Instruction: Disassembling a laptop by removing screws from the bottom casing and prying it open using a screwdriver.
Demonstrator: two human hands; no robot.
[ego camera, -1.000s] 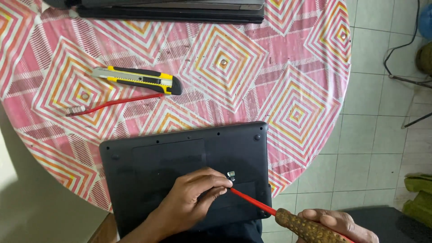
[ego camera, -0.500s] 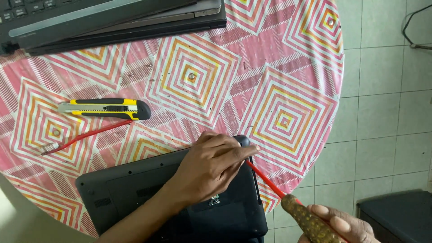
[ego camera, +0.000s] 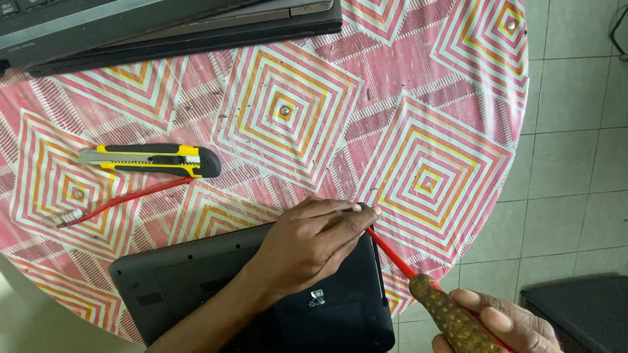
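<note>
Resting flat on black laptop (ego camera: 196,287) near small white label (ego camera: 317,297): left hand (ego camera: 307,245), grip apparently apart.

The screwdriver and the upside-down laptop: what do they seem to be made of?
The screwdriver has a red-coated shaft, probably insulated metal, and a mottled brown-yellow handle that looks like worn plastic or resin. The laptop base looks like matte black plastic, with moulded vents and little shine.

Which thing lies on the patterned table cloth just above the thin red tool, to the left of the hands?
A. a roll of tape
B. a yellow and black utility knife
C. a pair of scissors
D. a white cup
B: the yellow and black utility knife lies flat on the cloth, directly above the thin red tool.
</note>
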